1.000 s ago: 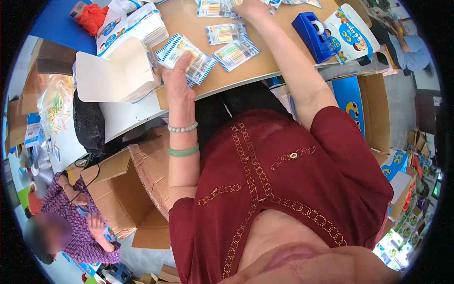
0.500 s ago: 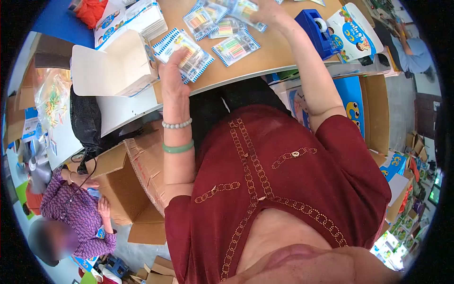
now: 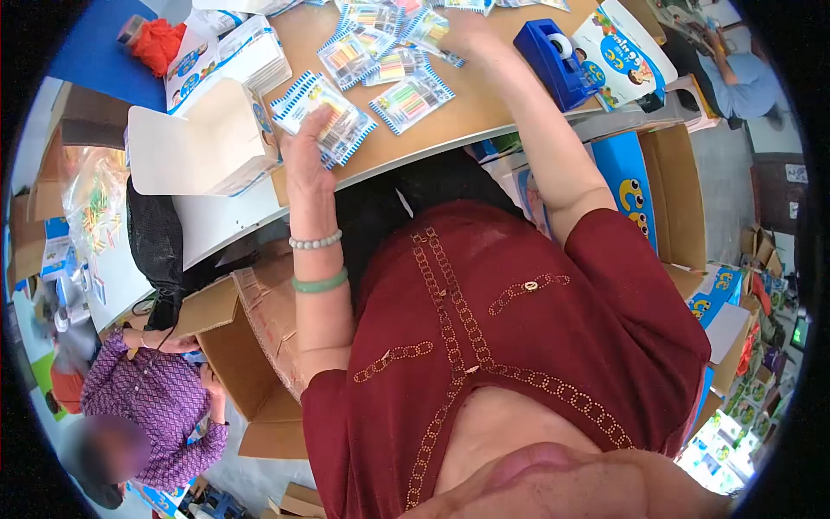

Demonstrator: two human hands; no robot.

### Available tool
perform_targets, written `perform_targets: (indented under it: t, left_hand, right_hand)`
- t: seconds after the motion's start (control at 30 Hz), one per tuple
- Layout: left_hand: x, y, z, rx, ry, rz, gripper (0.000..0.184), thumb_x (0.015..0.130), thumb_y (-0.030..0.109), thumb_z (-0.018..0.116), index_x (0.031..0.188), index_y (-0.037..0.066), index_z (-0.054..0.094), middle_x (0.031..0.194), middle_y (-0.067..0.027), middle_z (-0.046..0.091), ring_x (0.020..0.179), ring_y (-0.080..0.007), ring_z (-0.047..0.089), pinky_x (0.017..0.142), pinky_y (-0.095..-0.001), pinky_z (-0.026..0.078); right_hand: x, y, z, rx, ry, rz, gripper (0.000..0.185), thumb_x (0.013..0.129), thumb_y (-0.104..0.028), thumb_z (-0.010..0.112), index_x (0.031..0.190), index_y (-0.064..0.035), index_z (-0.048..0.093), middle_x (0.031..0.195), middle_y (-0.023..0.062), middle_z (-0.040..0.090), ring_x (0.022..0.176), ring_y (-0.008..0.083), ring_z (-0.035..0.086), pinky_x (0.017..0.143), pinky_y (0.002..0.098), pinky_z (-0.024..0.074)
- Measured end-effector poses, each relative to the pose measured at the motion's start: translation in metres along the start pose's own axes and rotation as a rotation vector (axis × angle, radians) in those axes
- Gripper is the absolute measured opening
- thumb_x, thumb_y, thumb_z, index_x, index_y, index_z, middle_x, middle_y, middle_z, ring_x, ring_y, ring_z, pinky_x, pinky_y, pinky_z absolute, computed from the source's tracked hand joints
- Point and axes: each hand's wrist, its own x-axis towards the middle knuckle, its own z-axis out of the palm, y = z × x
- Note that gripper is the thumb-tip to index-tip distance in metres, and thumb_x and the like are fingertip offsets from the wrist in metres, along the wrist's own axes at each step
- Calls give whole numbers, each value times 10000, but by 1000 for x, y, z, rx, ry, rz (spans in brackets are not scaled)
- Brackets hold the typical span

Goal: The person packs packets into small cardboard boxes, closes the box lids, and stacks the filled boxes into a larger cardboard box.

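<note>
My left hand (image 3: 304,156) is closed on a small stack of clear packets (image 3: 339,123) with blue-striped ends and coloured sticks inside, near the table's front edge. Farther forward, my right hand (image 3: 471,36) is at several loose packets (image 3: 406,65) spread on the tan tabletop; its fingertips are hard to make out, and whether they grip a packet cannot be told. One packet (image 3: 411,99) lies flat between the hands. Left of my left hand, an open white box (image 3: 203,143) stands with its flap out and its inside showing.
Behind the open box lie flattened printed boxes (image 3: 259,56) and a red bag (image 3: 158,48). A blue tape dispenser (image 3: 553,65) and a printed box (image 3: 624,56) are at the right. Cardboard cartons (image 3: 233,346) stand below the table; a co-worker (image 3: 151,389) is at lower left.
Loose packets that lay farther forward are now bunched closer, overlapping near the middle. My right hand has drawn them nearer. My left hand still holds its stack. The view has shifted slightly.
</note>
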Motion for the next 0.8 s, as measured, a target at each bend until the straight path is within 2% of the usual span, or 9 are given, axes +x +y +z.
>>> perform_targets:
  t: [0.03,0.4,0.47,0.5,0.57,0.63,0.67,0.73,0.8]
  left_hand:
    - [-2,0,0,-6,2,6,306,826,3,662,1120,-33,586,1036,-107,674,872,-209,680,760,-332,576]
    - [-4,0,-4,3,-55,14,326,824,15,669,1137,-25,586,1062,-101,670,901,-191,670,782,-316,555]
    - [-2,-2,-5,-6,-46,28,328,822,19,676,1134,-25,587,1050,-100,673,898,-191,670,770,-314,555]
    - [-1,-4,-5,-21,-47,27,329,822,20,677,1135,-25,587,1047,-100,674,896,-192,670,772,-314,553]
    - [-1,-6,-4,-31,-59,27,330,822,21,679,1136,-25,586,1045,-100,675,895,-193,670,773,-314,552]
    - [-3,-6,-4,-51,-47,39,327,822,23,681,1132,-26,589,1051,-101,675,897,-197,671,777,-317,551]
    - [-5,-5,-4,-45,-51,41,327,822,23,681,1132,-26,589,1051,-101,675,897,-197,671,777,-317,551]
    - [-6,-3,-5,-1,-40,34,376,854,3,632,1215,-20,531,1119,-113,644,953,-225,667,805,-350,580]
    - [-4,-4,-8,-3,-56,30,371,852,4,636,1209,-20,537,1110,-113,648,947,-223,668,803,-347,579]
  right_hand:
    - [-4,0,-6,149,-23,91,539,633,-280,800,1125,-99,676,1026,136,705,902,248,682,800,370,532]
    - [-5,27,-1,767,-11,-102,418,772,-156,710,1146,9,625,988,62,674,837,170,622,800,335,480]
    - [1,1,-7,1228,-21,-237,451,709,-213,771,1094,-16,643,1045,135,683,896,215,664,813,317,499]
    - [-9,-30,-15,874,78,-43,467,726,-257,752,1117,-28,640,1081,128,676,905,223,669,824,335,510]
    - [-9,-71,-6,970,-78,-90,479,741,-308,738,1119,-30,640,1041,147,686,877,254,677,807,402,521]
    - [25,-119,23,320,-267,-43,445,744,-286,728,1088,-15,643,970,165,696,858,306,679,781,442,514]
    - [15,-130,23,326,-263,-42,445,744,-286,728,1088,-15,643,970,165,696,858,306,679,781,442,514]
    - [-15,-149,20,96,64,-115,400,740,-253,712,1030,10,632,913,198,688,866,358,672,762,432,516]
    - [-14,-150,28,201,97,-146,391,737,-245,705,1014,19,624,914,206,685,884,374,667,771,431,516]
